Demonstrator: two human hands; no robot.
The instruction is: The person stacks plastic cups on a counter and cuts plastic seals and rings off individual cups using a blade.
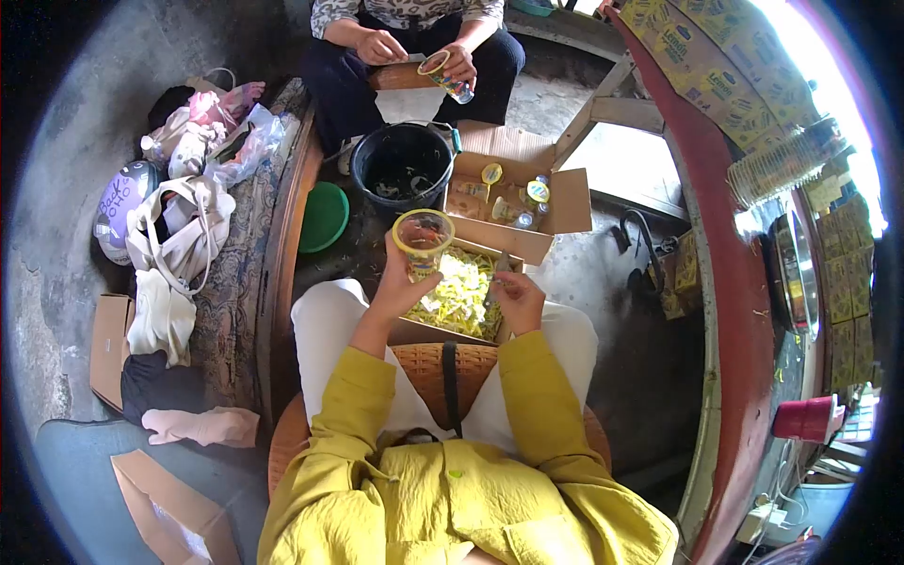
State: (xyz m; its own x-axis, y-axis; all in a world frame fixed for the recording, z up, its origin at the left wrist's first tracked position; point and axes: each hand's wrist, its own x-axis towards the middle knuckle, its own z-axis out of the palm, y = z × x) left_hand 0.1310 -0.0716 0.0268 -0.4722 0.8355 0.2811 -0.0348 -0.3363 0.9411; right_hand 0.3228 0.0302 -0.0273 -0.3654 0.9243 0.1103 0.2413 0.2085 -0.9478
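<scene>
My left hand (403,282) is wrapped round a clear plastic cup (423,239) with a yellow rim, its open top towards me. Just right of it, my right hand (518,301) has its fingers pinched together near a small dark, pointed item (503,263), whose kind I cannot make out. Below and between my hands, a cardboard box (435,332) in front of my lap holds many yellow strips (463,290), brightly lit. Behind the cup stands a black bucket (377,168) with scraps inside.
Opposite me a seated person (414,56) holds another cup (446,77). An open carton (572,202) contains several lidded cups. A green lid-like disc (323,217) lies left of the bucket. Bags (179,221) rest on the left bench; a red ledge (702,217) runs along the right.
</scene>
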